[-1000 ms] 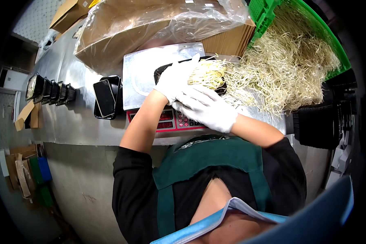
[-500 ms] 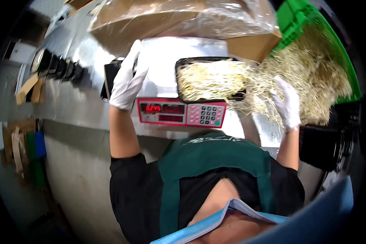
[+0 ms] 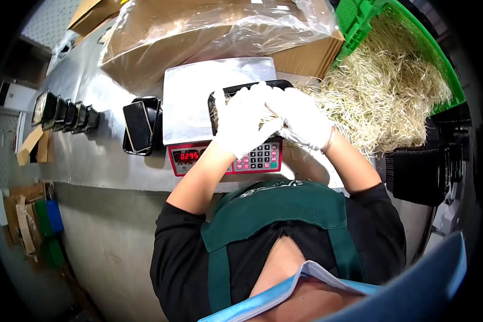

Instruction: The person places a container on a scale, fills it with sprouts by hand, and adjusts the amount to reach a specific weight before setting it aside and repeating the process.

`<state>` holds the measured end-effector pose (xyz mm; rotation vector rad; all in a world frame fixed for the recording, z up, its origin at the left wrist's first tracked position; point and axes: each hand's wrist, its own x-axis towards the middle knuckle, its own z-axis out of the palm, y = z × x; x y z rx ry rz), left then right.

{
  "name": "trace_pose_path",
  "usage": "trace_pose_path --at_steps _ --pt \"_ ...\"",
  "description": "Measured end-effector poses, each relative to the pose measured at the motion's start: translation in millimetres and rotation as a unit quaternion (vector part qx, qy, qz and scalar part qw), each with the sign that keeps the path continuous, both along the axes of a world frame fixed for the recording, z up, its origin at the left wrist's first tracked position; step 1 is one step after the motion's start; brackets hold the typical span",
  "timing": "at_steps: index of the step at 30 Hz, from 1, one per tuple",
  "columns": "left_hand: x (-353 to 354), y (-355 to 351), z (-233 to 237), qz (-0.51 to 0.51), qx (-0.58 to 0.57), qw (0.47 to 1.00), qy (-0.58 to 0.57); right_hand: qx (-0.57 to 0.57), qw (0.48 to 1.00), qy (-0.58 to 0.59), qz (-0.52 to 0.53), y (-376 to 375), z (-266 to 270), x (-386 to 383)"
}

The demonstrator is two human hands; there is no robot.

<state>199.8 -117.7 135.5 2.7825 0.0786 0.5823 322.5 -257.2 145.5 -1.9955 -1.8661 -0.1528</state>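
Note:
A black plastic tray (image 3: 211, 114) of bean sprouts (image 3: 215, 117) rests on the right part of the scale's metal plate (image 3: 187, 102). Over the tray lies my gloved left hand (image 3: 244, 118), fingers stretched across the sprouts and thumb out to the right. From the right, my gloved right hand (image 3: 303, 118) meets it, fingers extended flat over the tray's right half. Both hands touch the contents and hide most of them. The scale's red display (image 3: 189, 156) seems to read 0.295; my left wrist partly covers the front panel.
A green crate (image 3: 456, 88) at the right spills a heap of sprouts (image 3: 375, 91). Behind the scale stands a plastic-lined cardboard box (image 3: 145, 59). A phone (image 3: 138, 126) lies on black trays (image 3: 156, 112) at left, near a row of filled trays (image 3: 64, 114). Stacked black trays (image 3: 418, 172) stand right.
My left hand has come from the scale's left side onto the tray. My right hand has left the heap and joined it there. The display reading has changed, and the view has shifted.

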Motion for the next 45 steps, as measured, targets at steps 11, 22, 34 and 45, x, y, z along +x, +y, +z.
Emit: trace_pose_path --at_steps 11,22,34,45 --pt "1 3 0 0.026 0.008 0.997 0.066 -0.014 0.778 0.625 -0.064 -43 2 35" --pt "-7 8 -2 0.004 -0.012 0.998 0.068 0.15 0.736 0.606 -0.26 -121 -29 69" --pt "-2 14 -2 -0.04 -0.029 0.999 0.013 0.226 0.703 0.652 -0.173 -121 -28 36" --pt "2 8 10 -0.034 -0.057 0.995 0.072 0.062 0.887 0.322 -0.326 -141 -131 48"
